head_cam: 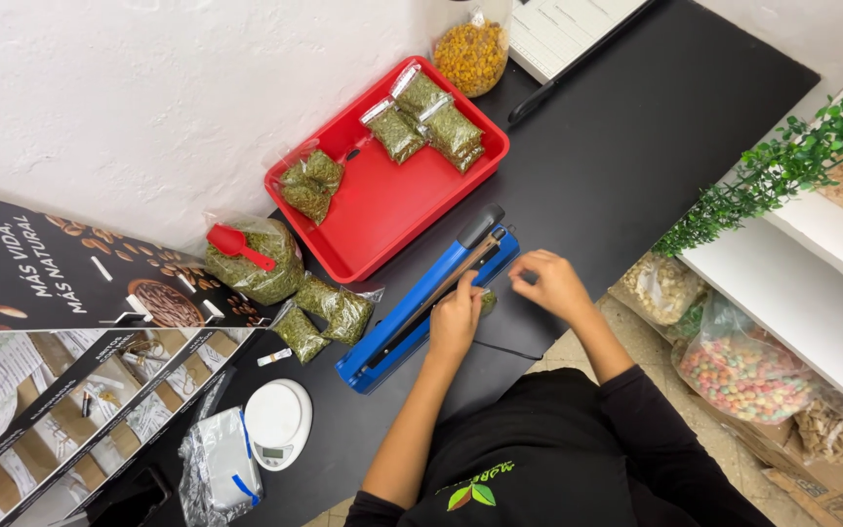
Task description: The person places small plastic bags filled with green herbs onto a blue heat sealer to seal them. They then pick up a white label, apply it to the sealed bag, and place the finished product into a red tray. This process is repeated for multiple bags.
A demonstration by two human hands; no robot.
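Observation:
A blue impulse heat sealer [412, 312] lies slantwise on the black counter [626, 146]. My left hand [456, 320] rests against the sealer's right side, its fingers closed on a small clear bag of green dried herbs [487, 301]. Only a corner of that bag shows between my hands. My right hand [550, 283] is just to the right, fingertips pinched together at the bag's upper edge near the sealer's jaw. The sealer's arm with its black handle [480, 224] is down.
A red tray [382, 210] behind the sealer holds several sealed herb bags. A large open herb bag with a red scoop [238, 244], loose small bags [329, 307], a white scale [278, 422] and a plastic bag roll stand left. A green plant [782, 166] and shelves of snack bags are right.

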